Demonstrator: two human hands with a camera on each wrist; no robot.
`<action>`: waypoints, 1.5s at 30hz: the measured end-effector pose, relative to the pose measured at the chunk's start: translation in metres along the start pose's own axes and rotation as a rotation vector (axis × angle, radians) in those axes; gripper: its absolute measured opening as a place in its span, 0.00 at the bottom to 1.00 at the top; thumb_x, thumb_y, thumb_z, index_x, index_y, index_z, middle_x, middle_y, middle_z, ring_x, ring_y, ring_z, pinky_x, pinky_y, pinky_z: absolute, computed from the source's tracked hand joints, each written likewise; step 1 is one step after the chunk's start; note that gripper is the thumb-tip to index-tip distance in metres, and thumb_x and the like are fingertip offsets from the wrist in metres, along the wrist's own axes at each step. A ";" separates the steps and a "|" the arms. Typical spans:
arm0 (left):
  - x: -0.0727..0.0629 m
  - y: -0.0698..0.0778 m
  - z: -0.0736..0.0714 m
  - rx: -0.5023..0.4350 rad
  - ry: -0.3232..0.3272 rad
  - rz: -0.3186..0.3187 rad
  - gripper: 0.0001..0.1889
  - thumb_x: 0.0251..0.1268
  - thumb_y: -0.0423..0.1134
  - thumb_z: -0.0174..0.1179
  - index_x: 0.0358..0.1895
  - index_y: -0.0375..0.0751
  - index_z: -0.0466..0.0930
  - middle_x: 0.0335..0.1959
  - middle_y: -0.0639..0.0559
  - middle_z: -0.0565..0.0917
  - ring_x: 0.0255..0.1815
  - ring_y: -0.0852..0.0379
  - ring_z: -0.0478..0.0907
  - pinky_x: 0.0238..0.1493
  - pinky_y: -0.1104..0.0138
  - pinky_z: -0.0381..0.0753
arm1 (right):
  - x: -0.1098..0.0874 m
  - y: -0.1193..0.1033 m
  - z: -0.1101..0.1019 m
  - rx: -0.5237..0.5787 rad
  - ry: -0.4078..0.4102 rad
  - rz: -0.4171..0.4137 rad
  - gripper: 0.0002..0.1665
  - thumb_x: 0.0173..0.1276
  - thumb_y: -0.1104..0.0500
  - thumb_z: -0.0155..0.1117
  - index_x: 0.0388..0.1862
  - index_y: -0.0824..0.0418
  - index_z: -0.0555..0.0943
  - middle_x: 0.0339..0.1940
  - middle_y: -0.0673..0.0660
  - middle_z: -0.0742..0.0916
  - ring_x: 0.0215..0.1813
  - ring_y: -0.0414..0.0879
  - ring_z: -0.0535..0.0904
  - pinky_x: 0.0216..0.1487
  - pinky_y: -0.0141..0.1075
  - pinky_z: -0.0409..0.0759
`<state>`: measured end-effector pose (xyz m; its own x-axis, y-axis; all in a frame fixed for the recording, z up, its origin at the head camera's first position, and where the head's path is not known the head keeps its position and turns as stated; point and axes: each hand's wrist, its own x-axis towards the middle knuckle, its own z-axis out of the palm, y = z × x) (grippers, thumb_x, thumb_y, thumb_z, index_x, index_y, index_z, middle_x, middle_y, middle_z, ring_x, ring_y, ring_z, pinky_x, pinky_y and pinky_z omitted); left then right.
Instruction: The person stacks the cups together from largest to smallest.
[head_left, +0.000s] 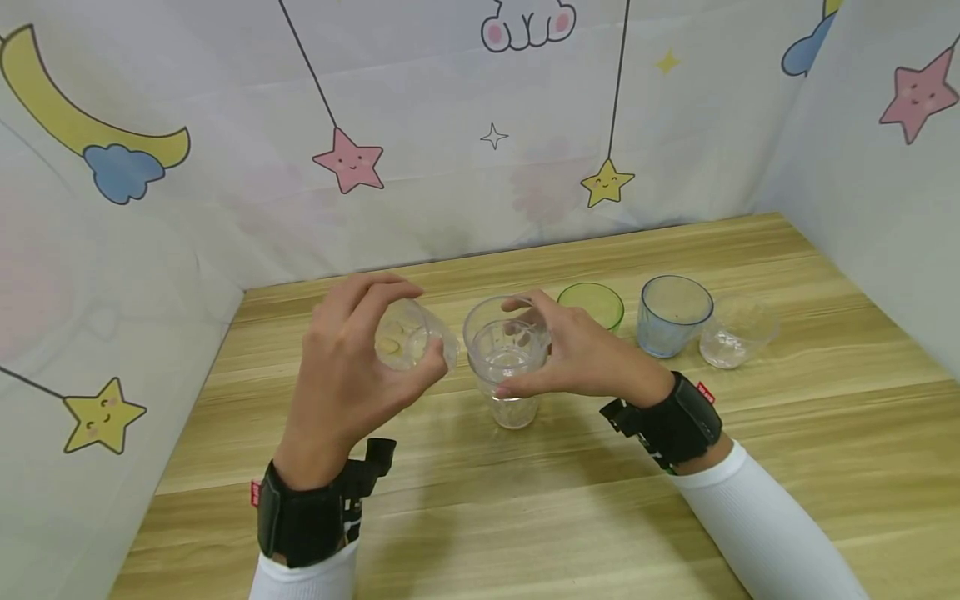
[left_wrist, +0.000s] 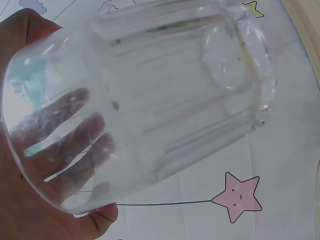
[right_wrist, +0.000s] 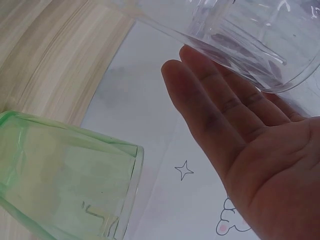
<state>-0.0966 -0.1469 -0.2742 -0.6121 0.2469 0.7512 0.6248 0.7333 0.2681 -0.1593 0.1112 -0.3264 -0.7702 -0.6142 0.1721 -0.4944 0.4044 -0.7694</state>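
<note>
My left hand (head_left: 341,367) holds a clear ribbed glass (head_left: 405,333) tilted in the air, fingers and thumb curved round its rim end. That same glass (left_wrist: 165,95) fills much of the left wrist view, its base pointing right. Beside it stand clear glasses (head_left: 512,408) that look nested one in another, upright on the table. Round their upper part my right hand (head_left: 600,350) grips, thumb at the front and fingers behind. In the right wrist view those fingers (right_wrist: 215,100) lie against the clear wall. How many glasses are nested I cannot tell.
Right of the nested glasses, a green glass (head_left: 592,308) is partly hidden by my right hand. A blue glass (head_left: 671,321) and another clear glass (head_left: 731,342) stand farther right on the wooden table (head_left: 450,517). White printed cloth (head_left: 450,208) walls the back and sides.
</note>
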 end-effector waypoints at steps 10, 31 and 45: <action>0.002 0.002 -0.003 -0.019 0.104 0.017 0.24 0.53 0.49 0.64 0.48 0.34 0.85 0.48 0.42 0.83 0.51 0.44 0.78 0.52 0.52 0.75 | -0.001 0.001 0.000 -0.008 0.001 -0.005 0.56 0.47 0.38 0.84 0.71 0.53 0.66 0.60 0.53 0.83 0.54 0.44 0.83 0.47 0.41 0.83; 0.007 0.013 0.000 -0.126 0.420 0.073 0.22 0.44 0.43 0.65 0.43 0.32 0.85 0.42 0.38 0.84 0.44 0.39 0.80 0.47 0.61 0.74 | 0.000 0.002 0.000 0.000 -0.003 0.003 0.56 0.48 0.38 0.84 0.71 0.53 0.65 0.60 0.53 0.83 0.53 0.44 0.83 0.47 0.41 0.83; 0.009 0.020 0.007 -0.186 0.416 0.095 0.22 0.48 0.44 0.65 0.46 0.32 0.83 0.44 0.40 0.85 0.44 0.42 0.82 0.47 0.64 0.75 | 0.000 0.001 0.001 -0.003 0.014 -0.009 0.56 0.48 0.39 0.84 0.71 0.53 0.66 0.58 0.53 0.83 0.51 0.44 0.83 0.46 0.39 0.83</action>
<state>-0.0925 -0.1255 -0.2662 -0.3254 0.0043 0.9456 0.7684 0.5840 0.2617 -0.1594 0.1115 -0.3278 -0.7712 -0.6085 0.1871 -0.5023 0.4012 -0.7660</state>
